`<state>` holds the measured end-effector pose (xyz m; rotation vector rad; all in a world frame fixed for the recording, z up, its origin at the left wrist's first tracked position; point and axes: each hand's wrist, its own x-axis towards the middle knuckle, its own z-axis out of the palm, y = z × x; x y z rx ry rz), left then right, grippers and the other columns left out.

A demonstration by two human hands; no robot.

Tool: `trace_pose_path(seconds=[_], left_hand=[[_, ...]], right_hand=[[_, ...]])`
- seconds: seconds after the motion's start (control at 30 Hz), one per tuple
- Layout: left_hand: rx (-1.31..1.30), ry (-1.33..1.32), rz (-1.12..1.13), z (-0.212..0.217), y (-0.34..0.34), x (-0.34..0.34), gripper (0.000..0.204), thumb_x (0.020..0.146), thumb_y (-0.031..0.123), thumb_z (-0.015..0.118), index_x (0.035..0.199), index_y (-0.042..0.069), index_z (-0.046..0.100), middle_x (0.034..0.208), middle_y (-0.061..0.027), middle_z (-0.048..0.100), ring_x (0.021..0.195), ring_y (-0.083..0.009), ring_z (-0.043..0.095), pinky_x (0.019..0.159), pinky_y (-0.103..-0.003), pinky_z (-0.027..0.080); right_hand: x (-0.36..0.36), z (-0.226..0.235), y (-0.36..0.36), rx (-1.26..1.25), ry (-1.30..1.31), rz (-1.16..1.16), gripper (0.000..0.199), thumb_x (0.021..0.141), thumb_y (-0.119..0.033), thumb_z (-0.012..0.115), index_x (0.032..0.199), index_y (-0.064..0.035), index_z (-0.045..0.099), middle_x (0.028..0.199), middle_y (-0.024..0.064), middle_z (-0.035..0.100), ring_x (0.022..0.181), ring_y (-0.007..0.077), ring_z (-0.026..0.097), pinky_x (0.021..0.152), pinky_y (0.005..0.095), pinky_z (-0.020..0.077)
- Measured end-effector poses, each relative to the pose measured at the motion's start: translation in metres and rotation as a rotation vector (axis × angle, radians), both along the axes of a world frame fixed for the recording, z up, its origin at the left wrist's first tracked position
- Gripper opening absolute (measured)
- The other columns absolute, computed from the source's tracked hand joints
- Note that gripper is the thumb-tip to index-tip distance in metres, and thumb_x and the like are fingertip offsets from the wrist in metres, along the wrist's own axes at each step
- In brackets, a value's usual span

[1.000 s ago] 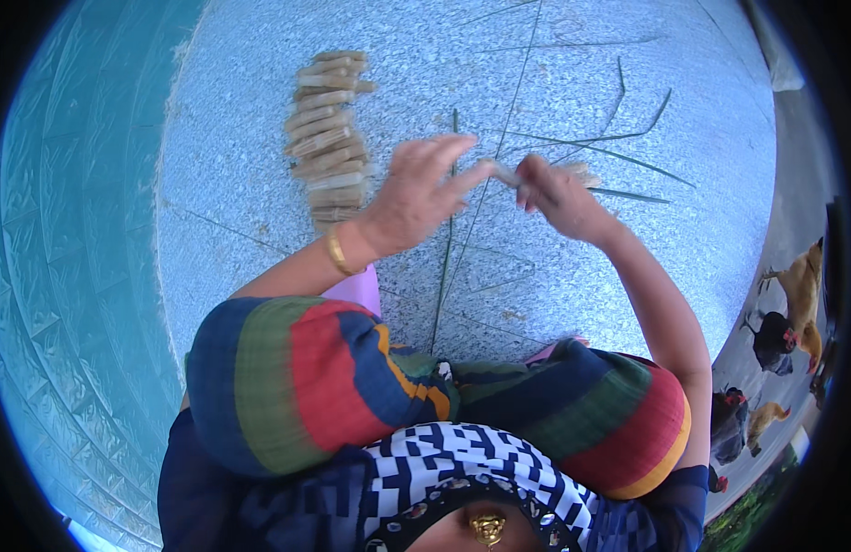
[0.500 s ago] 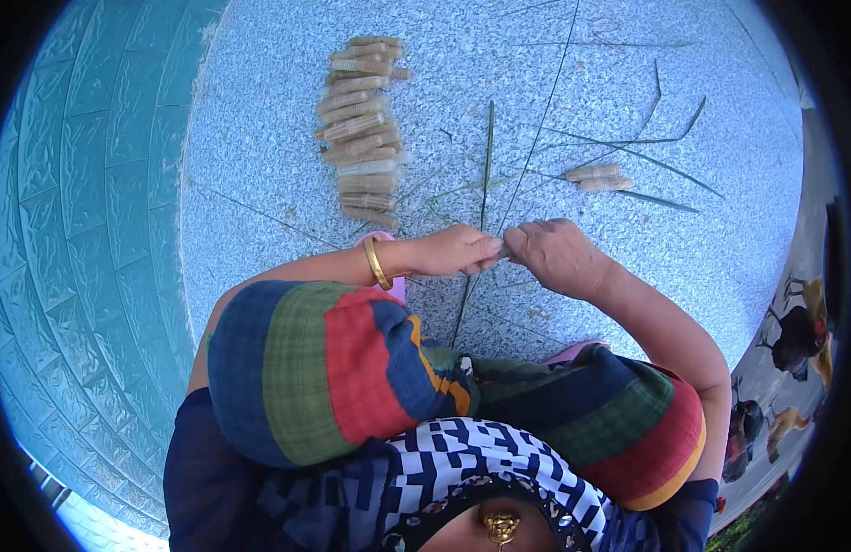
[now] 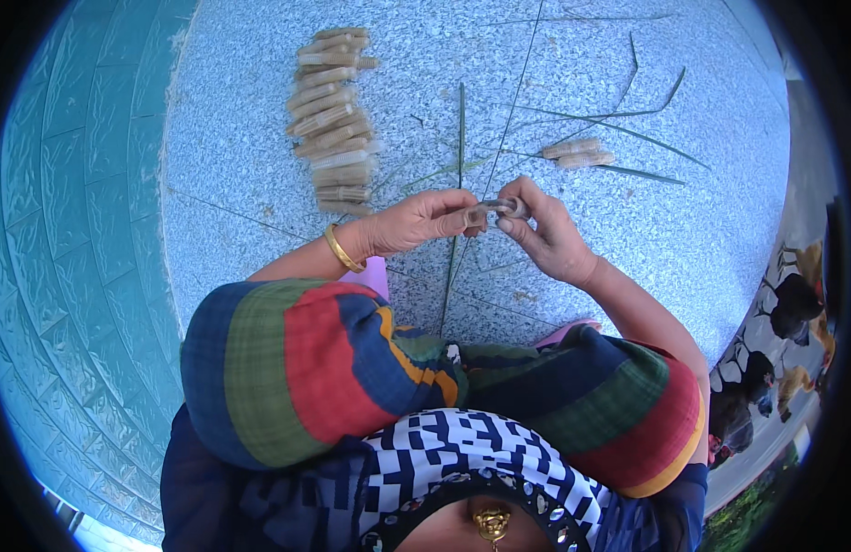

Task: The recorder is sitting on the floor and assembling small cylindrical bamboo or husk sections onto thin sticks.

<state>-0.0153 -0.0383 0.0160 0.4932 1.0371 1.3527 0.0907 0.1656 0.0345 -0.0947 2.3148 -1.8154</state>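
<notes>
Above my lap, my left hand (image 3: 430, 221), with a gold bracelet at its wrist, and my right hand (image 3: 549, 230) hold the two ends of a small bent brownish tube (image 3: 499, 206). Both hands pinch it between thumb and fingers; a pale, ring-like end shows at the right fingertips. I cannot tell exactly what it is. Beyond my left hand lies a column of short, ribbed, translucent tan tubes (image 3: 329, 136), stacked side by side. A few more tan tubes (image 3: 577, 153) rest in a small group beyond my right hand.
Long green blades of grass (image 3: 461, 138) lie scattered on the speckled grey stone floor (image 3: 683, 258). To the left runs a teal tiled surface (image 3: 85, 230). Dark and brown chickens (image 3: 795, 299) stand at the right edge. My knees, in striped cloth, fill the near middle.
My hands have moved slightly apart, and the bent tube between them now shows. The right hand has turned, its fingers now pointing left. The view has shifted a little, so the floor things appear further left.
</notes>
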Motion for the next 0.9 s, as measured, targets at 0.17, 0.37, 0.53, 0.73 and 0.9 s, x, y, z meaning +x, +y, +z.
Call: trace_pose_path(seconds=[0.17, 0.37, 0.53, 0.73, 0.9], left_hand=[[-0.054, 0.019, -0.023, -0.003, 0.004, 0.001, 0.033, 0.093, 0.034, 0.050, 0.104, 0.003, 0.054, 0.095, -0.0019, 0.054, 0.093, -0.0111, 0.049, 0.085, -0.028, 0.040], [-0.055, 0.055, -0.033, -0.013, -0.002, -0.001, 0.033, 0.092, 0.034, 0.050, 0.104, 0.003, 0.056, 0.093, -0.0018, 0.055, 0.090, -0.0089, 0.051, 0.084, -0.025, 0.042], [-0.208, 0.049, 0.018, -0.011, -0.009, 0.001, 0.033, 0.093, 0.034, 0.050, 0.104, 0.003, 0.057, 0.078, 0.0025, 0.051, 0.075, -0.0057, 0.047, 0.070, -0.022, 0.040], [-0.207, 0.079, -0.008, -0.016, 0.014, 0.012, 0.034, 0.093, 0.035, 0.050, 0.104, 0.003, 0.058, 0.076, 0.0035, 0.049, 0.072, -0.0053, 0.045, 0.065, -0.022, 0.039], [-0.184, 0.256, -0.007, -0.003, 0.011, 0.007, 0.036, 0.093, 0.036, 0.050, 0.108, 0.003, 0.056, 0.079, 0.0030, 0.050, 0.073, -0.0049, 0.043, 0.067, -0.021, 0.039]], right_hand=[[0.026, 0.007, 0.038, -0.397, -0.174, -0.243, 0.020, 0.088, -0.011, 0.053, 0.106, -0.0060, 0.046, 0.085, 0.0001, 0.046, 0.074, 0.0091, 0.044, 0.065, 0.0259, 0.0402], [0.192, 0.104, 0.309, 0.286, 0.138, -0.950, 0.023, 0.089, -0.012, 0.048, 0.108, 0.0003, 0.053, 0.088, 0.0025, 0.049, 0.075, 0.0111, 0.047, 0.067, 0.0238, 0.0389], [0.310, 0.077, 0.350, 1.155, -1.155, -0.384, 0.034, 0.087, -0.021, 0.046, 0.117, -0.0094, 0.053, 0.114, 0.0137, 0.055, 0.105, 0.0219, 0.051, 0.086, 0.0345, 0.0427], [0.241, -0.067, 0.242, 0.913, -0.522, -0.494, 0.034, 0.089, -0.021, 0.052, 0.109, 0.0065, 0.054, 0.107, 0.0218, 0.059, 0.101, 0.0325, 0.057, 0.088, 0.0362, 0.0441], [0.040, -0.011, 0.069, 0.050, -0.362, -0.128, 0.028, 0.087, -0.008, 0.054, 0.114, -0.0068, 0.051, 0.090, 0.0024, 0.058, 0.078, 0.0094, 0.053, 0.067, 0.0264, 0.0444]])
